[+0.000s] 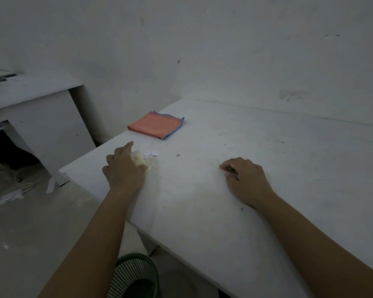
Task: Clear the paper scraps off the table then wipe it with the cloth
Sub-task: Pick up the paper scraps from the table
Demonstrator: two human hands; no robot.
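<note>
- The white counter [256, 168] stands against a pale wall, and the folded orange cloth [155, 127] with a blue edge serves here as the landmark; it lies flat near the counter's far left corner.
- The left hand [124, 168] rests on the counter just on the near side of the cloth, apart from it, its fingers curled around a crumpled wad of yellowish paper scraps [140, 161], with the forefinger stretched out towards the cloth.
- A few small white paper bits [152, 153] lie loose on the counter beside that wad, between the left hand and the cloth.
- The right hand [243, 177] lies on the counter well to the right of the cloth and nearer the person, fingers curled under with the tips against the surface; whether they pinch a scrap cannot be told.
- A small dark ring-shaped mark [177, 155] sits on the counter between the two hands, on the near side of the cloth.
- A green mesh wastebasket [136, 276] stands on the floor below the counter's near edge, far from the cloth, under the left forearm.
- A second white desk [37, 108] stands to the left of the cloth, across a gap.
</note>
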